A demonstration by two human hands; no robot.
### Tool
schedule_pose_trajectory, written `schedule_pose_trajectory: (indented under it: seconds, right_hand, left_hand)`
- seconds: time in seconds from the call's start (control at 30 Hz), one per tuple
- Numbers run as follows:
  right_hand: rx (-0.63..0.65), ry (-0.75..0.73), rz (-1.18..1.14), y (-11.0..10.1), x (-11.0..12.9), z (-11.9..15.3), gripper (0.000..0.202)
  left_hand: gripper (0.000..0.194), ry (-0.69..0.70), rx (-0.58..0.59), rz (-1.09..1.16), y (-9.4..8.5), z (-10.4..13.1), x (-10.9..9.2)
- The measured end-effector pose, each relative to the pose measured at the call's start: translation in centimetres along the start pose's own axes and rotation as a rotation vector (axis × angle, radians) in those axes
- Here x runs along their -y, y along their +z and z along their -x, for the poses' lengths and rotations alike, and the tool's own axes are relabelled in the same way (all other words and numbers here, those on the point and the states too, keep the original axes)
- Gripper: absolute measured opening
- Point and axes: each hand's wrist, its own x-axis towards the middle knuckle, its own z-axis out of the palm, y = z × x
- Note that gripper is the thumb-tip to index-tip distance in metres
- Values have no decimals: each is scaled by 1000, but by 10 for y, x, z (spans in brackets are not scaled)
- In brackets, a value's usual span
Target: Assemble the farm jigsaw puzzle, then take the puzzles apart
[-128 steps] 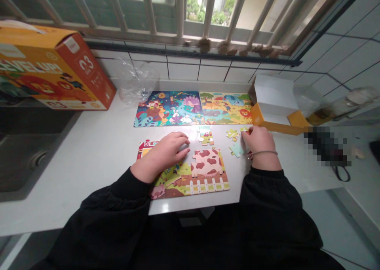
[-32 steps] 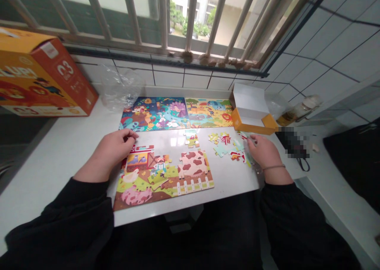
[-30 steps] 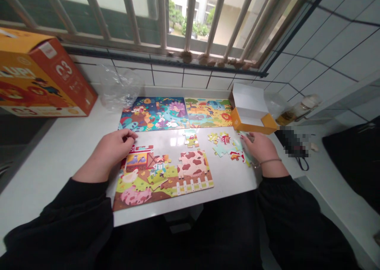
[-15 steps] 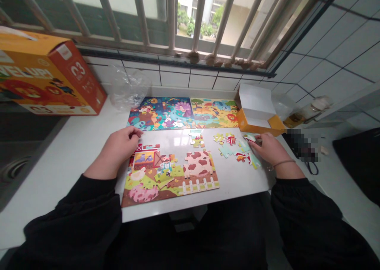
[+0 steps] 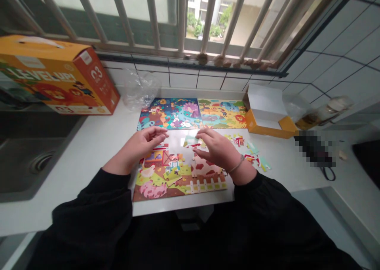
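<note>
My right hand (image 5: 219,147) reaches over the top of a partly joined farm jigsaw, its thumb and fingertips around a pale puzzle piece (image 5: 190,140) with a red strip. My left hand (image 5: 148,141) hovers at the jigsaw's upper left, fingers stretched loosely and nothing visible in them. The jigsaw (image 5: 160,183) shows a pig, a chicken, a farmer and a white fence; a spotted cow (image 5: 204,169) is partly covered by my right hand. Right of that hand lie several loose puzzle pieces (image 5: 252,148), some with red barn parts.
Two finished puzzles, one dark blue (image 5: 175,114) and one yellow (image 5: 222,114), lie behind. An open yellow box (image 5: 270,123) stands at right, a large orange box (image 5: 59,80) at left beside a sink (image 5: 38,159). Crumpled clear plastic (image 5: 141,90) sits near the wall.
My right hand has moved left from the loose pieces to the jigsaw's top edge, bringing a puzzle piece. My left hand has shifted slightly right and its fingers have extended. The view has turned left.
</note>
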Motion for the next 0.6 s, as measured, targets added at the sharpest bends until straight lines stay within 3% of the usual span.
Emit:
schedule_pose_trajectory:
  seconds: [0.13, 0.27, 0.47, 0.6]
  right_hand:
    - [29, -52, 34, 24, 31, -32, 32]
    - [-1, -69, 24, 31, 44, -37, 36]
    - [-194, 146, -28, 23, 7, -7, 28]
    - [-281, 289, -50, 24, -13, 5, 23]
  left_hand:
    - [63, 42, 111, 74, 12, 2, -3]
    - [54, -3, 76, -4, 7, -1, 2]
    - [61, -160, -205, -21, -43, -7, 23]
    - [58, -207, -207, -51, -60, -11, 36]
